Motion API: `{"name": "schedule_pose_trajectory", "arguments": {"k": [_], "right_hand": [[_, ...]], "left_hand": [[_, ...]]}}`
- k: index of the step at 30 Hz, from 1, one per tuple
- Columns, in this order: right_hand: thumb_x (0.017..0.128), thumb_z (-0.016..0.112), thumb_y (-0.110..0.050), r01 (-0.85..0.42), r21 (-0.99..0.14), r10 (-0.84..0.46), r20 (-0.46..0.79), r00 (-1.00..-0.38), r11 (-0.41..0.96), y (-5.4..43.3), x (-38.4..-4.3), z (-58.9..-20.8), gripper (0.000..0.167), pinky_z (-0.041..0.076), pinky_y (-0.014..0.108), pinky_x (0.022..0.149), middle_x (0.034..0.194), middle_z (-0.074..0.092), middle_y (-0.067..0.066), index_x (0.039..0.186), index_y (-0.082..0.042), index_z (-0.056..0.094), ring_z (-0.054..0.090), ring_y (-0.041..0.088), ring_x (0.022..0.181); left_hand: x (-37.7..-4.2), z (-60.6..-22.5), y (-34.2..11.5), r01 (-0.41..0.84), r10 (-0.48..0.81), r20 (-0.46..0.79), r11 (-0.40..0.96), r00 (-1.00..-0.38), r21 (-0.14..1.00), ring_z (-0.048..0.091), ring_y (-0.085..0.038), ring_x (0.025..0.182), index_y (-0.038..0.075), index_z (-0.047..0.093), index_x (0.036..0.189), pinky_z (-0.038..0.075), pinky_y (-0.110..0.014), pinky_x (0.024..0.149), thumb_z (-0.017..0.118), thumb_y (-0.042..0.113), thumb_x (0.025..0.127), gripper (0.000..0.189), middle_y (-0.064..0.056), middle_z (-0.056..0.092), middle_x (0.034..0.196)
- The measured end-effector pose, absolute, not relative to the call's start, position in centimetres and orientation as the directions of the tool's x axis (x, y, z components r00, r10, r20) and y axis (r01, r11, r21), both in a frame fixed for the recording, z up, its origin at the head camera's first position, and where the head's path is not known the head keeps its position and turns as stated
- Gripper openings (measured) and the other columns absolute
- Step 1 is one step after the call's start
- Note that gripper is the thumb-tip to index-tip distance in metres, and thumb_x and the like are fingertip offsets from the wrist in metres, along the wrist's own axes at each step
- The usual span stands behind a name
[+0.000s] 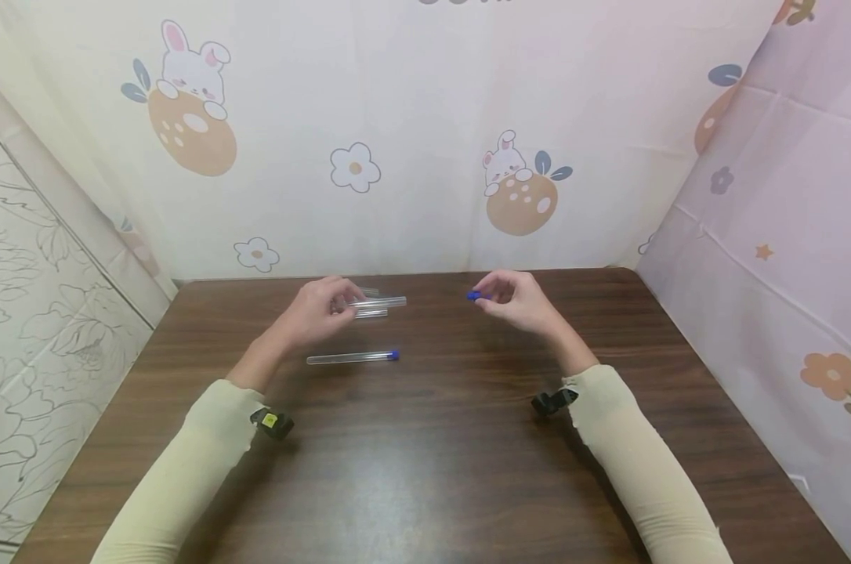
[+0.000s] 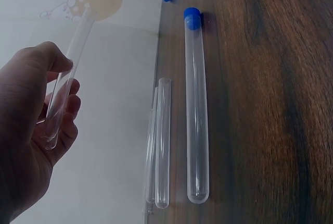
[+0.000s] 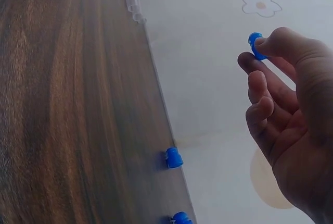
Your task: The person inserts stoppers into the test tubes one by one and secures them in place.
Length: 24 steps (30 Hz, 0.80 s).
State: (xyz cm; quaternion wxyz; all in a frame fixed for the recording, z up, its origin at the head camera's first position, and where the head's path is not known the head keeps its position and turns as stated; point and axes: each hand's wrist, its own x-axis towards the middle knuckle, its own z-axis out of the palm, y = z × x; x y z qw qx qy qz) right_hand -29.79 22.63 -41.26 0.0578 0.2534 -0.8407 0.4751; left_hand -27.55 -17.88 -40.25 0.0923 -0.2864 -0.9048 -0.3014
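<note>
My left hand (image 1: pixel 318 307) grips a clear test tube (image 2: pixel 79 44) between thumb and fingers, lifted above the table, its uncovered end pointing right in the head view. The thumb and index finger of my right hand (image 1: pixel 523 305) pinch a small blue stopper (image 3: pixel 256 46), some way to the right of that tube. Nearer the person, a test tube with a blue stopper in its end (image 2: pixel 197 114) lies flat on the table. Loose clear test tubes (image 2: pixel 163 146) without stoppers lie beyond it, partly behind the left hand in the head view.
Two more blue stoppers, one (image 3: pixel 174 158) farther from the other (image 3: pixel 182 218), sit near the table's far edge in the right wrist view. The brown wooden table (image 1: pixel 425 439) meets a patterned curtain (image 1: pixel 425 211) at the back. Small black cameras are worn at both wrists.
</note>
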Motion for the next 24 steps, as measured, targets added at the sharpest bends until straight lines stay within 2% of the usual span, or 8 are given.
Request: {"name": "schedule_pose_trajectory", "arguments": {"k": [15,24], "right_hand": [[0.093,0.084,0.005,-0.528,-0.758,-0.388,0.386,-0.837,0.383,21.9,-29.8,-41.8,0.016,0.052,0.019,0.067,0.088,0.078,0.021,0.108,0.003,0.079,0.064,0.004,0.071],[0.094,0.084,0.004,-0.523,-0.782,-0.402,0.383,-0.832,0.338,21.4,-29.7,-42.1,0.015,0.051,0.019,0.065,0.085,0.078,0.0,0.108,0.002,0.079,0.063,0.004,0.069]], "left_hand": [[-27.4,-40.4,-16.8,0.593,0.479,0.349,0.64,-0.805,0.488,0.07,-0.024,0.091,0.008,0.08,0.118,0.058,-0.035,0.081,0.071,0.008,0.096,0.023,-0.01,0.078,0.107],[-27.3,-40.4,-16.1,0.603,0.487,0.357,0.615,-0.797,0.508,0.07,-0.025,0.092,0.007,0.08,0.117,0.058,-0.035,0.081,0.071,0.007,0.096,0.023,-0.012,0.081,0.117]]}}
